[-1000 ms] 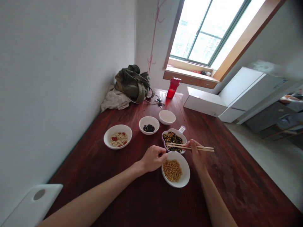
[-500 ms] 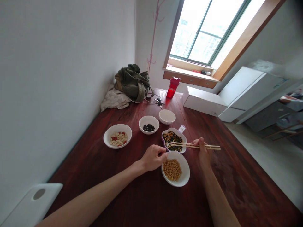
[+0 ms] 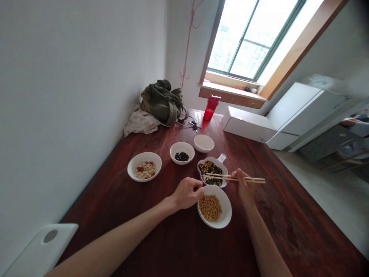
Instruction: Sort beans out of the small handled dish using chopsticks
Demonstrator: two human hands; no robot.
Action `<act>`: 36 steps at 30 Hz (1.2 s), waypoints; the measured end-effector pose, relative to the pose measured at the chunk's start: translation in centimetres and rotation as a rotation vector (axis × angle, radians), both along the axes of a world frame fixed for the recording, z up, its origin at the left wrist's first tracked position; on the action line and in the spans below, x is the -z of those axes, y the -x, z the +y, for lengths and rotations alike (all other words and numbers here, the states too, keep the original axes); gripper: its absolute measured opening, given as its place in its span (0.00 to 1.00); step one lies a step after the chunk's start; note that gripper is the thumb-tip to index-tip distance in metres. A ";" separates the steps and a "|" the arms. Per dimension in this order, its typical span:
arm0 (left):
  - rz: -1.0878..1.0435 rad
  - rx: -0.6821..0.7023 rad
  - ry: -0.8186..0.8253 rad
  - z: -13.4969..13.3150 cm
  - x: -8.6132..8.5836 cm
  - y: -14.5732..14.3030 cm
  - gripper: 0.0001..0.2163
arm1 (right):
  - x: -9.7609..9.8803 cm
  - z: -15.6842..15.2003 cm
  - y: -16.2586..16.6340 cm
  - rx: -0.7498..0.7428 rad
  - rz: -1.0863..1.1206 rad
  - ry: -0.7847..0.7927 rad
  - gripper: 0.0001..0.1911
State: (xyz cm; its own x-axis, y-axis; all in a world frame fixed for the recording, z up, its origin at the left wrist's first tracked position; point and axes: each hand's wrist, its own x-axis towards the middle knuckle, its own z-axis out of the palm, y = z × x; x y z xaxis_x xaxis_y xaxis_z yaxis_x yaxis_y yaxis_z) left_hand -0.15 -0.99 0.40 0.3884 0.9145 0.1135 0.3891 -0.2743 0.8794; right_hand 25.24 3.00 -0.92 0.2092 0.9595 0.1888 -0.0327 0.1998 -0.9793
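Observation:
My right hand [image 3: 245, 188] is closed round a pair of wooden chopsticks [image 3: 235, 177]. Their tips are in a purple-edged white dish [image 3: 225, 168] with a short handle, which holds mixed dark and yellow beans. Closer to me stands a white bowl [image 3: 226, 215] with yellow soybeans [image 3: 210, 207]. My left hand [image 3: 188, 193] has its fingers curled, with thumb and fingers at that bowl's left rim. Beyond it are a white bowl [image 3: 173, 150] of black beans [image 3: 182, 156] and, to its right, an empty white bowl [image 3: 204, 143].
At the left is a white bowl [image 3: 132, 169] of pale pieces and red ones. Farther back are a green bag [image 3: 161, 100], a cloth [image 3: 140, 121], keys [image 3: 195, 125], a red bottle [image 3: 211, 107] and a white box [image 3: 248, 125]. A white board [image 3: 40, 246] lies front left.
My right hand and the chopsticks have shifted slightly to the left, with the tips still in the purple-edged dish. My left hand stays at the soybean bowl's rim.

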 end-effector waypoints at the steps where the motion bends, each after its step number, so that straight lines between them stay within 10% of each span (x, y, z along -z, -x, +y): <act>1: 0.000 0.001 -0.001 0.0 0.0 0.0 0.18 | 0.0 -0.1 0.1 -0.001 -0.034 -0.002 0.26; 19: 0.011 -0.001 -0.006 -0.1 0.0 0.0 0.18 | -0.1 -0.6 0.7 -0.026 -0.161 -0.015 0.25; 29: 0.007 0.002 -0.007 -0.1 0.0 -0.1 0.18 | -0.8 -0.2 -0.1 0.019 0.132 -0.043 0.24; 36: 0.012 0.001 -0.009 -0.1 0.2 0.0 0.18 | -1.5 -0.5 -1.1 -0.274 0.264 0.029 0.25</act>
